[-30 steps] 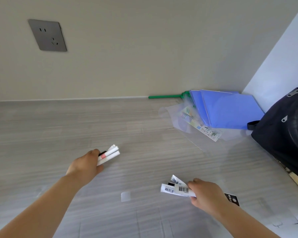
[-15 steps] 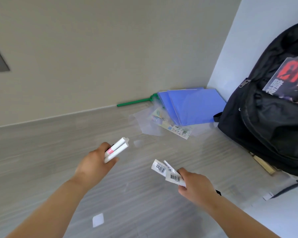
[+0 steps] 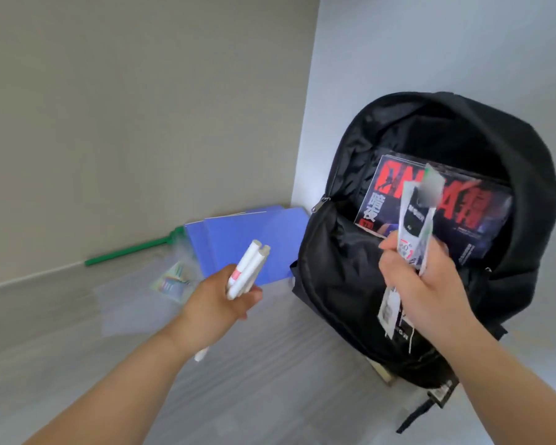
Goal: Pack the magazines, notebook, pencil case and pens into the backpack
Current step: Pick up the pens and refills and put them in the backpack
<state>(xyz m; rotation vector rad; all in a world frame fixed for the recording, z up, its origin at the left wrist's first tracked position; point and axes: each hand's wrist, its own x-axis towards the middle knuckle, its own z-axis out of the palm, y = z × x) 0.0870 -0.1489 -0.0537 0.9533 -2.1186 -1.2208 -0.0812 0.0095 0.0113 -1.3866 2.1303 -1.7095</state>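
A black backpack (image 3: 350,277) stands unzipped against the right wall, its mouth wide. A red-and-black magazine (image 3: 463,213) sits inside it, cover showing. My left hand (image 3: 219,300) grips a bundle of white pens (image 3: 247,271), left of the bag's front. My right hand (image 3: 427,284) is closed around packaged pens (image 3: 414,220) with barcode labels, held upright right in front of the bag's opening. Their tips overlap the magazine cover. Blue notebooks (image 3: 238,239) lie flat in the corner behind my left hand.
A green stick (image 3: 132,252) lies along the wall's base. A clear plastic wrapper with a colourful label (image 3: 170,284) lies on the grey wood-grain surface (image 3: 77,348). Something tan (image 3: 382,370) pokes out under the backpack. Walls close the back and right.
The view swung right, bringing the whole backpack into sight. My right hand rose with the packaged pens up to the bag's opening. My left hand lifted its white pens closer to the bag.
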